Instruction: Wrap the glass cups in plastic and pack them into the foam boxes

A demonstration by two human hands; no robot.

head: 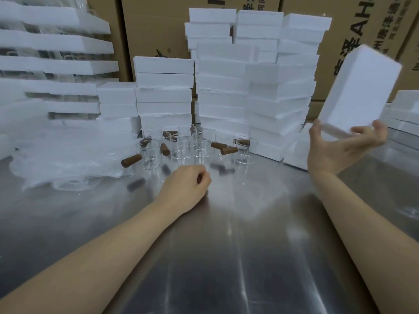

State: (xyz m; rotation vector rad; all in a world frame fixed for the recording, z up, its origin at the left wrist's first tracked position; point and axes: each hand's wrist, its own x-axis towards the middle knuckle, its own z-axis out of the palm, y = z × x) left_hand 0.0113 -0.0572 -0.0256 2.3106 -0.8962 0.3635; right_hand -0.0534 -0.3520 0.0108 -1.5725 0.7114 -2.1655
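Several clear glass cups (181,147) with brown wooden handles stand grouped on the steel table (226,245), in front of the foam stacks. A pile of clear plastic bags (68,155) lies to their left. My right hand (340,146) holds a white foam box (360,91) up in the air at the right, tilted on end, thumb on one side and fingers on the other. My left hand (188,184) rests on the table just in front of the cups, fingers curled, nothing in it.
Tall stacks of white foam boxes (249,87) line the back of the table. More foam trays (56,64) are stacked at the left, some (403,109) at the far right. Brown cardboard cartons (158,26) stand behind.
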